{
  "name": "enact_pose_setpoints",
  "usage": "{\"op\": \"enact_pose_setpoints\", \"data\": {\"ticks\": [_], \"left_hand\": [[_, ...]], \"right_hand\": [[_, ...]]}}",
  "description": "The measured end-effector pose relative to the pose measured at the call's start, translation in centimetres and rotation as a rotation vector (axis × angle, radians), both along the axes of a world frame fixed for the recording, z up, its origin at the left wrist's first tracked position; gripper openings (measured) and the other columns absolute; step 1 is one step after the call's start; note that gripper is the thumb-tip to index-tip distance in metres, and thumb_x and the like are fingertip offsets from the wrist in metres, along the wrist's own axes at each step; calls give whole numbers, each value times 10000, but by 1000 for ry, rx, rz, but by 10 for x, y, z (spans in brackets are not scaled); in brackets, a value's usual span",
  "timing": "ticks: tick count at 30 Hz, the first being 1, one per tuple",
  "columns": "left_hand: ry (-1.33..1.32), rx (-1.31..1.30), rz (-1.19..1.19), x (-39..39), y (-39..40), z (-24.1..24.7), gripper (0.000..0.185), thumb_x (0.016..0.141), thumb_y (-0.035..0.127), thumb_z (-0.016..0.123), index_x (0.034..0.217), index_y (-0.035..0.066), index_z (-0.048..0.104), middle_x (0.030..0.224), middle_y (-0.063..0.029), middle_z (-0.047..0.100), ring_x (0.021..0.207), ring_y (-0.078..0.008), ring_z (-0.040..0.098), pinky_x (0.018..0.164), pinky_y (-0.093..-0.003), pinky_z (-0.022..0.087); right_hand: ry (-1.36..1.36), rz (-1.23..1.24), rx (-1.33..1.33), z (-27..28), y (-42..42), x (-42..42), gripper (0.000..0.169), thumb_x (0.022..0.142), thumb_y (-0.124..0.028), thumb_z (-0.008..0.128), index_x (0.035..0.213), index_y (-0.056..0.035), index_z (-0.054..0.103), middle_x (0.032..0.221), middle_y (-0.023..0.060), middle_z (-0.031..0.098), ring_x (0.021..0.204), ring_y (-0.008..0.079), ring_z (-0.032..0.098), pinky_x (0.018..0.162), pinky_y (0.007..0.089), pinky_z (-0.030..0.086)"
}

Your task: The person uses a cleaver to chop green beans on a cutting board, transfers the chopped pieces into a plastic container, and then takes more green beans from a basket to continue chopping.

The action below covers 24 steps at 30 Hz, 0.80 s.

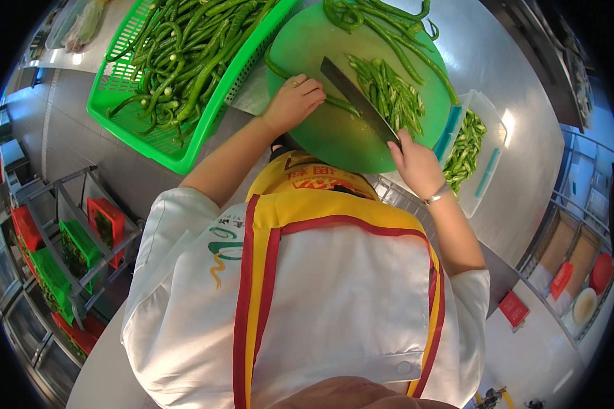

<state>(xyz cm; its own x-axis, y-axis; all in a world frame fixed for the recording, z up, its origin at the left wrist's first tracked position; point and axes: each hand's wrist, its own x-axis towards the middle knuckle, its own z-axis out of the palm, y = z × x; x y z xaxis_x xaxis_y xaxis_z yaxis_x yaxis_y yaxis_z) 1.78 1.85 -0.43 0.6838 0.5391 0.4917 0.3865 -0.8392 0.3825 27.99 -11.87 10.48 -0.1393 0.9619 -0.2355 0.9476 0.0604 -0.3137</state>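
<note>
My right hand (pixel 417 166) grips the handle of a broad kitchen knife (pixel 358 99), its blade slanting across the round green cutting board (pixel 332 153). With bent fingers, my left hand (pixel 297 99) presses on a long green chili pepper (pixel 343 105), whose cut end points toward the blade. Beyond the knife lies a pile of sliced green chili (pixel 389 92). Several whole chilies (pixel 399 46) rest at the board's far right side. Part of the held chili is hidden under my left hand.
A green plastic basket (pixel 197 156) heaped with whole green chilies (pixel 179 66) stands left of the board. To the right, a clear plastic container (pixel 491 158) holds sliced chili (pixel 465 148) on the steel table (pixel 527 184). A rack (pixel 71 240) with red and green baskets stands farther left.
</note>
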Motion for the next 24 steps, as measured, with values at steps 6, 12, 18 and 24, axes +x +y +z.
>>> {"op": "enact_pose_setpoints", "data": {"ticks": [6,12,18,24], "left_hand": [[-33,22,-24,1,2,-4,156,733,73,689,864,106,612,935,-32,575,823,-249,541,752,-358,466],[-21,18,-29,-1,2,-6,132,752,81,678,861,107,610,925,-43,575,833,-247,554,751,-358,472],[66,-37,19,-7,-5,10,150,781,113,662,923,111,614,930,-44,563,877,-250,562,770,-374,478],[127,-36,22,-10,-11,6,135,786,109,647,905,110,583,968,-45,553,879,-258,555,803,-371,471]], "right_hand": [[-96,54,-98,10,-9,0,228,954,-276,479,967,-49,467,610,168,592,582,360,608,523,460,485],[-38,52,-24,-26,24,-31,227,952,-267,480,997,-44,473,628,185,598,596,374,610,537,465,490],[189,-87,-98,-32,8,12,302,950,-297,500,1041,-10,477,692,235,600,680,410,606,597,476,475],[235,-204,-103,-15,-10,14,297,943,-290,526,1027,-7,491,737,228,608,699,408,603,597,457,466]]}}
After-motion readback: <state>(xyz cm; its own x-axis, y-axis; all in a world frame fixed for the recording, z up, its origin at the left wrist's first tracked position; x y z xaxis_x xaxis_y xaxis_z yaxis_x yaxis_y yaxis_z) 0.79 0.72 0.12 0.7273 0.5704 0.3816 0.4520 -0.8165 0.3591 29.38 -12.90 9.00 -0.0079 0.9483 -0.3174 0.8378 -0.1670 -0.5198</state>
